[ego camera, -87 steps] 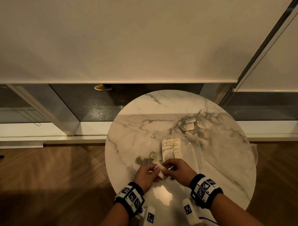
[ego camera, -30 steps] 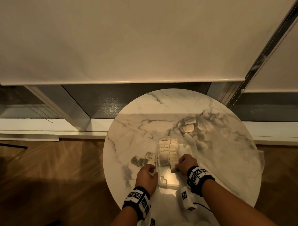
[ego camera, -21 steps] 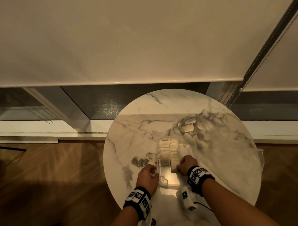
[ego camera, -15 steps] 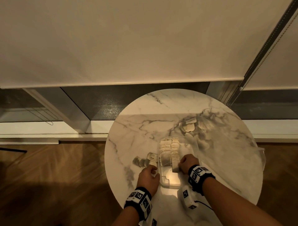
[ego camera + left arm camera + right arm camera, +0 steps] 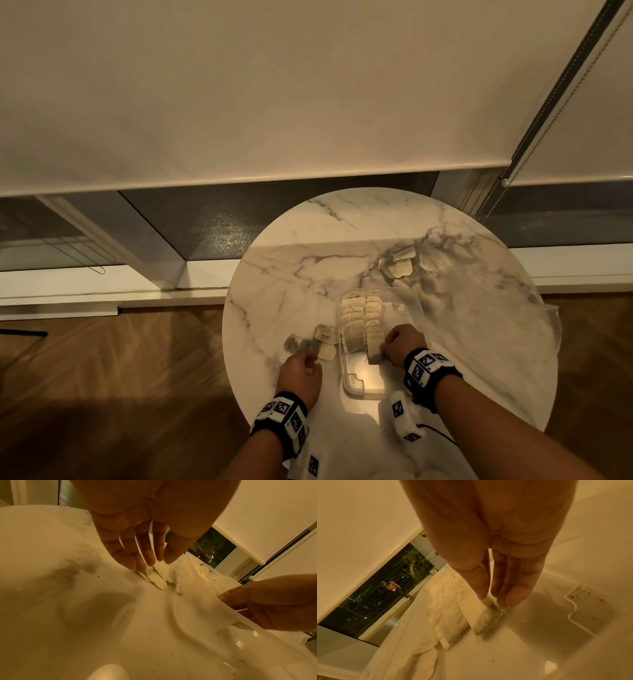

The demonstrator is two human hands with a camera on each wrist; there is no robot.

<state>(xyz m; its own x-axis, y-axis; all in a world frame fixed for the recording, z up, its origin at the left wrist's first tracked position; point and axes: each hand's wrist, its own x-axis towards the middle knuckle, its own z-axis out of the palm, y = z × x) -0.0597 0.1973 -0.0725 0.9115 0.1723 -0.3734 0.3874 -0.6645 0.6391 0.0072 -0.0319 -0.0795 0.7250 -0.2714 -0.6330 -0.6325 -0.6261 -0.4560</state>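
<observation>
A clear plastic container (image 5: 363,387) sits on the round marble table (image 5: 291,274), with two rows of tea bags (image 5: 359,318) standing in its far half. My right hand (image 5: 402,346) reaches into it and pinches a tea bag (image 5: 488,614) between thumb and fingers (image 5: 508,596), at the near end of the right row. My left hand (image 5: 301,373) is on the table left of the container. Its straight fingers (image 5: 145,559) touch the loose tea bags (image 5: 156,578) lying there.
More loose tea bags (image 5: 399,265) lie in a small pile at the back of the table. A clear lid (image 5: 479,325) lies right of the container. The table's near edge is close to my wrists, with wooden floor (image 5: 102,377) to the left.
Earlier both hands held one tea bag over the table. The right hand now holds it at the row's end in the container. The left hand has slid left onto the loose bags.
</observation>
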